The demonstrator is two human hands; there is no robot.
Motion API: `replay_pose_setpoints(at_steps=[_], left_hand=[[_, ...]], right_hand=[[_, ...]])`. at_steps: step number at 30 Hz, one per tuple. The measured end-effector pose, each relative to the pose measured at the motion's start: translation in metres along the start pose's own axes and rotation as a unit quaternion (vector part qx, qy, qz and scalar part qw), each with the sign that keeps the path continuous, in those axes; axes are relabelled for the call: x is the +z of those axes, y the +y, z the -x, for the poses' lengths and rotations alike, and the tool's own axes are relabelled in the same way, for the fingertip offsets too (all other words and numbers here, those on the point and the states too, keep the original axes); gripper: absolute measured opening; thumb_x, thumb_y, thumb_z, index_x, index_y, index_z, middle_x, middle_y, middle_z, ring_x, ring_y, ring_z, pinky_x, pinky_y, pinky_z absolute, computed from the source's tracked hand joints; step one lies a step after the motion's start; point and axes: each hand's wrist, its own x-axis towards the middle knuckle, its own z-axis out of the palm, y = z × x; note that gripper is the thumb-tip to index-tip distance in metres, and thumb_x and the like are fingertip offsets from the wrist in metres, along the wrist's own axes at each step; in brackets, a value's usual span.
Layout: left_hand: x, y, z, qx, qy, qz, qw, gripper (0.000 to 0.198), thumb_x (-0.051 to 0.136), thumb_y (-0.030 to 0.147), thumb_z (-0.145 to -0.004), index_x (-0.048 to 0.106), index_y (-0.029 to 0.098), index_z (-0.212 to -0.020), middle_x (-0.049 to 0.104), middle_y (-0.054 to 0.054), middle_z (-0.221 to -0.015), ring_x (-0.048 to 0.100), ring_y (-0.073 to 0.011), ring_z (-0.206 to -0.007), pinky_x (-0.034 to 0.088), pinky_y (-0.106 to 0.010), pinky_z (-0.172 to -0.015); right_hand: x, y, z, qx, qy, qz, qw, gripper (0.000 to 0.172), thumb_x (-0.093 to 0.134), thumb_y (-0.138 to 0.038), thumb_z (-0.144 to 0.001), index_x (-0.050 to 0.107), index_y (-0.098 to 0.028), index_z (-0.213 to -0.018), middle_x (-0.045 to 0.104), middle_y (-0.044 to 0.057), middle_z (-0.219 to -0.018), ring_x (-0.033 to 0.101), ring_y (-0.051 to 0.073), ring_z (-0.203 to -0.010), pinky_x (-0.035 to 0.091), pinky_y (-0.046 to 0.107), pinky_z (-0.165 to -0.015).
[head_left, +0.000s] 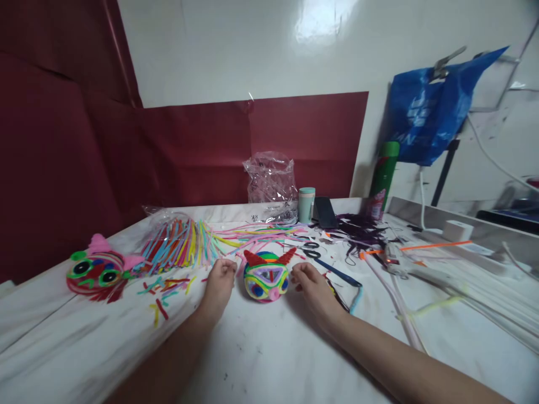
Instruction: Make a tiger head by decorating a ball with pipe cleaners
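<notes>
A round animal head made of coloured pipe cleaners (266,276) sits on the white table in front of me. It has red pointed ears, blue eyes and a pink nose. My left hand (219,283) is just left of it, fingers curled in with nothing visible in them. On the other side, close to the head, my right hand (312,283) has loosely bent fingers with a gap to the thumb. Neither hand grips the head. A second pipe-cleaner animal (99,270), mostly red and pink with black eyes, rests at the far left.
Behind my left hand lies a bundle of pipe cleaners (172,242), with cut pieces (166,287) in front. Scissors (312,253), a glue gun (393,258), a phone (325,212), a lidded cup (306,205) and dark purple strands (357,229) are at the back right.
</notes>
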Motion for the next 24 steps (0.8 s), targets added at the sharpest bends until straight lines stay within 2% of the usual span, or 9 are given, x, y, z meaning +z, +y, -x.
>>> replay_pose_setpoints(at_steps=[4, 8, 10, 13, 17, 21, 24], left_hand=[[0.003, -0.001, 0.003, -0.045, -0.048, -0.003, 0.998, 0.021, 0.059, 0.037, -0.068, 0.048, 0.019, -0.069, 0.047, 0.008, -0.048, 0.041, -0.0075, -0.036, 0.028, -0.019, -0.037], [0.005, 0.000, 0.007, -0.075, -0.094, 0.019, 0.993, 0.029, 0.062, 0.044, -0.068, 0.050, 0.018, -0.070, 0.052, 0.006, -0.047, 0.050, -0.0107, -0.040, 0.037, -0.020, -0.039], [0.006, 0.001, 0.008, -0.084, -0.117, 0.046, 0.989, 0.035, 0.061, 0.050, -0.068, 0.051, 0.018, -0.075, 0.059, 0.003, -0.056, 0.057, -0.0132, -0.046, 0.044, -0.024, -0.045], [0.008, 0.003, 0.008, -0.086, -0.145, 0.089, 0.982, 0.043, 0.063, 0.054, -0.067, 0.053, 0.016, -0.084, 0.067, -0.004, -0.075, 0.065, -0.0186, -0.066, 0.052, -0.032, -0.062], [0.009, 0.004, 0.008, -0.087, -0.169, 0.112, 0.975, 0.052, 0.072, 0.048, -0.061, 0.056, 0.013, -0.096, 0.068, -0.011, -0.094, 0.065, -0.0227, -0.085, 0.050, -0.035, -0.075], [0.010, 0.007, 0.011, -0.073, -0.177, 0.096, 0.977, 0.054, 0.077, 0.035, -0.058, 0.056, 0.012, -0.102, 0.067, -0.012, -0.101, 0.064, -0.0214, -0.089, 0.048, -0.032, -0.077], [0.012, 0.007, 0.012, -0.063, -0.156, 0.057, 0.984, 0.051, 0.076, 0.033, -0.057, 0.057, 0.013, -0.100, 0.066, -0.010, -0.099, 0.062, -0.0185, -0.086, 0.048, -0.028, -0.072]], right_hand=[[0.001, 0.000, 0.002, 0.008, -0.024, -0.014, 1.000, 0.015, 0.057, -0.035, -0.073, 0.054, -0.020, -0.074, 0.056, -0.001, -0.071, 0.052, 0.016, -0.068, 0.039, 0.025, -0.061], [0.002, 0.003, 0.001, 0.012, -0.057, -0.030, 0.998, 0.024, 0.061, -0.042, -0.073, 0.058, -0.019, -0.082, 0.061, 0.002, -0.080, 0.055, 0.017, -0.074, 0.043, 0.026, -0.062], [0.002, 0.005, -0.002, 0.010, -0.066, -0.040, 0.997, 0.029, 0.063, -0.044, -0.072, 0.060, -0.019, -0.087, 0.063, 0.003, -0.086, 0.057, 0.018, -0.080, 0.045, 0.027, -0.066], [0.001, 0.008, -0.007, 0.005, -0.065, -0.049, 0.997, 0.033, 0.065, -0.043, -0.071, 0.061, -0.019, -0.092, 0.064, 0.006, -0.096, 0.059, 0.020, -0.088, 0.047, 0.030, -0.072], [0.000, 0.009, -0.010, 0.002, -0.069, -0.050, 0.996, 0.031, 0.065, -0.036, -0.071, 0.062, -0.020, -0.098, 0.065, 0.006, -0.105, 0.059, 0.022, -0.095, 0.047, 0.033, -0.078], [0.001, 0.008, -0.010, 0.005, -0.067, -0.043, 0.997, 0.033, 0.065, -0.032, -0.069, 0.063, -0.019, -0.100, 0.066, 0.006, -0.105, 0.059, 0.022, -0.096, 0.046, 0.033, -0.081], [0.002, 0.008, -0.010, 0.014, -0.048, -0.044, 0.998, 0.036, 0.066, -0.031, -0.066, 0.063, -0.019, -0.100, 0.066, 0.006, -0.105, 0.059, 0.022, -0.095, 0.047, 0.033, -0.080]])
